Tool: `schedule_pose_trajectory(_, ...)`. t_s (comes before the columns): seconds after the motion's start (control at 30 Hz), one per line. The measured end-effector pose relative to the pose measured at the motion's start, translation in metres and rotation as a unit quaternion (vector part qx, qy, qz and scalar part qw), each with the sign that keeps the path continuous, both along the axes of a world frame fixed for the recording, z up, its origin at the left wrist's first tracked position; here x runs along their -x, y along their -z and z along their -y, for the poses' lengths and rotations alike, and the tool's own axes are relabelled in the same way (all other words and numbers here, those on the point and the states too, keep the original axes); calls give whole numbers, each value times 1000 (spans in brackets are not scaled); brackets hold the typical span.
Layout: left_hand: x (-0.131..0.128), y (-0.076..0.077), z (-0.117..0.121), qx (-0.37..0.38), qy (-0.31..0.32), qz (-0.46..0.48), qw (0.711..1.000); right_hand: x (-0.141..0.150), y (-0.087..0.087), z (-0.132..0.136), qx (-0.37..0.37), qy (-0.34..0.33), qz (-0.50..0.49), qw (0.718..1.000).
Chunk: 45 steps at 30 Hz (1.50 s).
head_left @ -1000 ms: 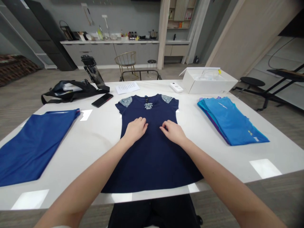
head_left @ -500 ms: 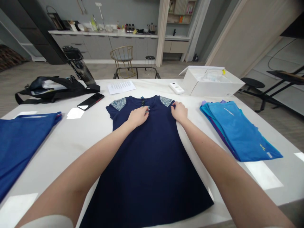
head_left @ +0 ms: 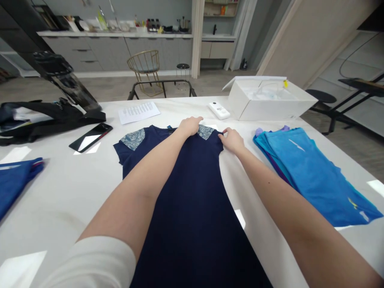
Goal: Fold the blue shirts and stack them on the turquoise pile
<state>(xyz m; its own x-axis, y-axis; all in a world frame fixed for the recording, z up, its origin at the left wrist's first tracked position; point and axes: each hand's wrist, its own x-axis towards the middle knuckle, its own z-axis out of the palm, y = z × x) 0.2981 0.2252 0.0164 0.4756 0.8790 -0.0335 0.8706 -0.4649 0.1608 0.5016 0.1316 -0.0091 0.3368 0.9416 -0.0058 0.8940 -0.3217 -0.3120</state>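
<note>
A navy short-sleeved T-shirt (head_left: 195,200) with pale patterned shoulder panels lies spread flat on the white table, its collar facing away from me. My left hand (head_left: 191,125) reaches across the collar and closes at the shoulder seam on the right side, its fingertips partly hidden behind the hand. On the same side, my right hand (head_left: 232,140) pinches the edge of the short sleeve. My left forearm covers part of the neckline and chest of the shirt.
Folded blue and teal clothes (head_left: 312,168) are stacked at right; another blue garment (head_left: 16,176) is at left. Toward the back stand a white box (head_left: 270,106), a white device (head_left: 219,111), a printed sheet (head_left: 139,113), a phone (head_left: 91,138), a black bag (head_left: 45,118) and a bottle (head_left: 70,82).
My left hand has moved right from the middle of the collar to the right-side shoulder. My right hand stays at the sleeve, now pinching its edge. The view has shifted somewhat.
</note>
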Motion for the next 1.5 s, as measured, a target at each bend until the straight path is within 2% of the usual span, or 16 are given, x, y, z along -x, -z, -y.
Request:
schedule_pose_trajectory(0.17,-8,12,-13,20,4,8,1000,-3,1,-7,17,-5,-12,1000)
schedule_pose_trajectory(0.27,-4,14,-11,7,-7,33,999,-5,-3,-6,-10,-25,-39,999)
schedule_pose_trajectory(0.33,4,10,-8,0,-11,56,998,-2,-13,1,-53,-55,-70,995)
schedule_pose_trajectory(0.43,22,-4,-4,-4,9,148,989,16,-42,21,-137,-128,-130,974)
schedule_pose_trajectory(0.57,53,-34,5,40,63,344,936,70,-93,52,-202,-253,-195,926)
schedule_pose_trajectory(0.63,69,-47,13,85,43,442,892,102,-112,57,-200,-307,-208,907)
schedule_pose_trajectory(0.7,86,-51,23,131,-22,520,844,131,-121,53,-188,-346,-199,898)
schedule_pose_trajectory(0.8,116,-40,41,205,-155,556,790,157,-110,30,-171,-355,-155,906)
schedule_pose_trajectory(0.87,135,-24,53,240,-226,513,793,163,-90,8,-153,-326,-116,925)
schedule_pose_trajectory(0.97,157,0,70,210,-267,420,842,159,-53,-25,-99,-274,-44,956)
schedule_pose_trajectory(1.1,158,14,89,118,-216,269,931,153,-15,-54,-12,-234,17,972)
schedule_pose_trajectory(1.17,152,16,97,102,-197,208,953,152,-4,-62,-3,-224,25,974)
schedule_pose_trajectory(1.27,144,15,103,60,-192,188,961,153,2,-69,-19,-232,33,972)
schedule_pose_trajectory(1.33,142,13,105,34,-176,228,957,152,2,-71,-37,-258,41,964)
schedule_pose_trajectory(1.4,140,9,105,30,-171,308,935,150,-1,-73,-59,-286,51,955)
schedule_pose_trajectory(1.5,133,-1,100,78,-216,467,854,146,-7,-79,-66,-288,52,954)
